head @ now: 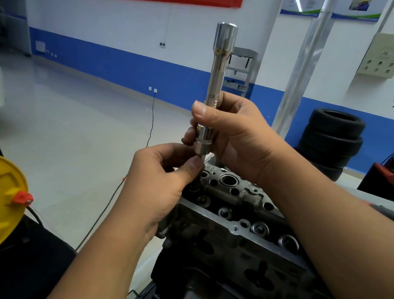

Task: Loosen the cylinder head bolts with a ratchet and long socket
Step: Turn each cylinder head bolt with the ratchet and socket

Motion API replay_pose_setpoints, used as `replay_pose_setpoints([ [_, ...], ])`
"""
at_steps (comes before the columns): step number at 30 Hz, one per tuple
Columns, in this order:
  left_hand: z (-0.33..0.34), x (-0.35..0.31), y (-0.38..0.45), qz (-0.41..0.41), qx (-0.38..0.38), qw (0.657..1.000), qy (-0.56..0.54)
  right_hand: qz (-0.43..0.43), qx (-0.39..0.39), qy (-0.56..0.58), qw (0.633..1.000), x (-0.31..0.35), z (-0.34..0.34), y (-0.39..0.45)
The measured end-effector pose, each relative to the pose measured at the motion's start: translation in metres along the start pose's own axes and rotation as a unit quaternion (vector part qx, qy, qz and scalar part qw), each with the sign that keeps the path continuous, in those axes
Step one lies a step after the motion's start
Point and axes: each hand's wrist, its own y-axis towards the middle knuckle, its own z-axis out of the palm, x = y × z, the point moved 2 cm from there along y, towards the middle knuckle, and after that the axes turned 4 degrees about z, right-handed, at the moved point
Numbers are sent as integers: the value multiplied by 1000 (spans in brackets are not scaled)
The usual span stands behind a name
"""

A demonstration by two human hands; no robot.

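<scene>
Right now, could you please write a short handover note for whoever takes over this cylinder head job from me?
Right hand: grips the long socket, held upright above the cylinder head.
Left hand: fingertips pinch a thin stem sticking out of the socket's lower end; a bolt, probably, but I cannot tell for sure.
Ratchet: not in view and not on the socket.
Done: cannot be judged from here; several dark holes in the head show, and whether bolts sit in them is unclear.
Left: free whatever is in the socket, fit the ratchet, carry on with the remaining head bolts.
</scene>
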Motion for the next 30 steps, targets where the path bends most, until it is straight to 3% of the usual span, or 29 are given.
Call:
replay_pose_setpoints([
  [6,2,1,0,-10,53,999,-8,22,23,-3,999,1,-1,-1],
  [14,0,4,1,-1,-12,1000,-11,23,13,-12,1000,1,0,-2],
  [20,1,0,0,1,47,999,-25,16,22,-7,1000,1,-1,-1],
  [27,0,2,-1,6,-29,999,-15,40,44,-15,998,1,2,-2],
  [30,1,-1,-2,4,8,1000,-16,26,26,-16,999,1,0,-2],
])
